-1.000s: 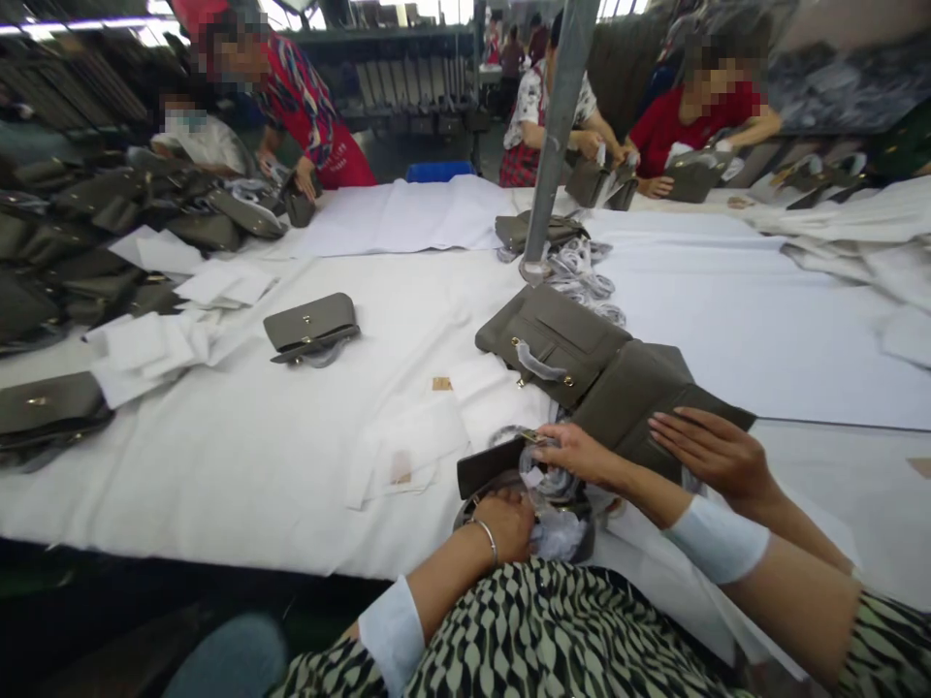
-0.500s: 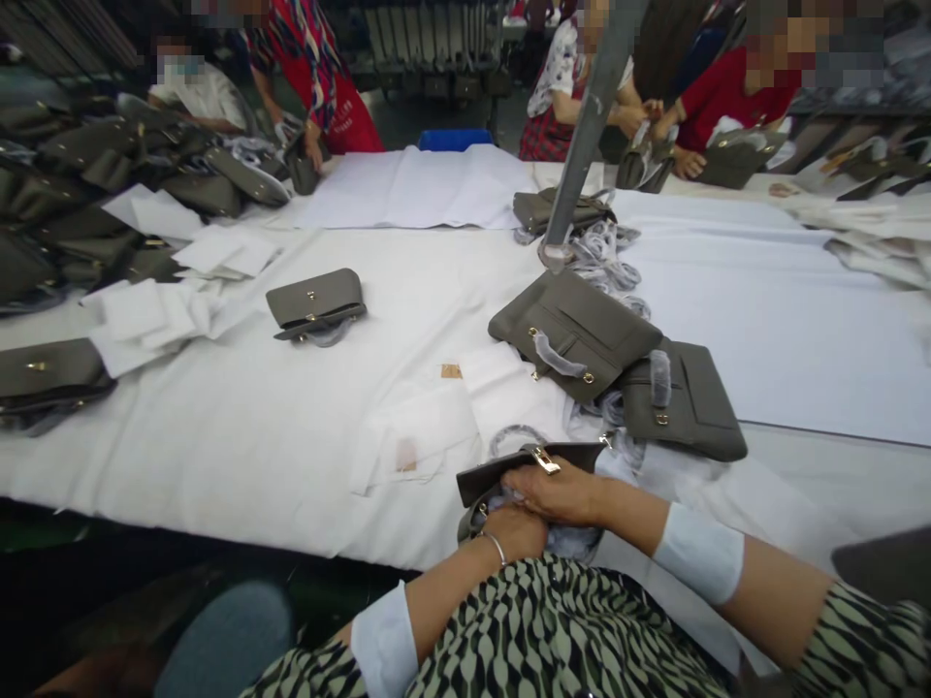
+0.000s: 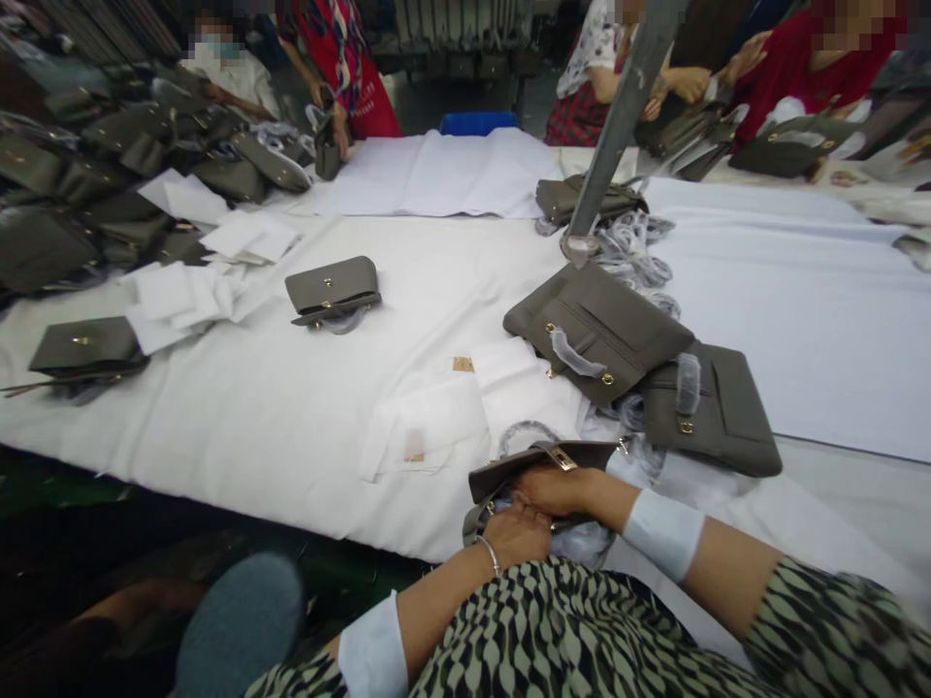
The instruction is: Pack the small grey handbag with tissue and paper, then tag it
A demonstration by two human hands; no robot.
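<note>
In the head view, the person's left hand (image 3: pixel 518 535) and right hand (image 3: pixel 557 488) are working close together at the mouth of an olive-grey leather handbag with a gold clasp (image 3: pixel 495 477). This handbag is sitting at the near edge of the desk (image 3: pixel 312 417), right against the person's patterned top (image 3: pixel 553 630). The right hand is reaching in under the raised flap, and the left hand is bending its fingers over the opening; the fingertips are hidden, so I cannot tell whether either hand is pinching anything.

Just beyond, to the right, two flat olive-grey bags with wrapped handles, an upper one (image 3: pixel 647 325) and a lower one (image 3: pixel 742 407), are overlapping and hemming in that side. To the left, the white cloth covering is stretching from the near edge toward a small olive-grey bag (image 3: pixel 331 283), giving sideways room; thin white sheets (image 3: pixel 443 412) are lying nearest on that side. A heap of olive-grey bags (image 3: pixel 73 237) is crowding the far left, with white paper squares (image 3: pixel 178 296) beside it. A grey metal post (image 3: pixel 618 126) is rising beyond the two flat bags. A round blue-grey stool seat (image 3: pixel 240 620) is standing below the near edge.
</note>
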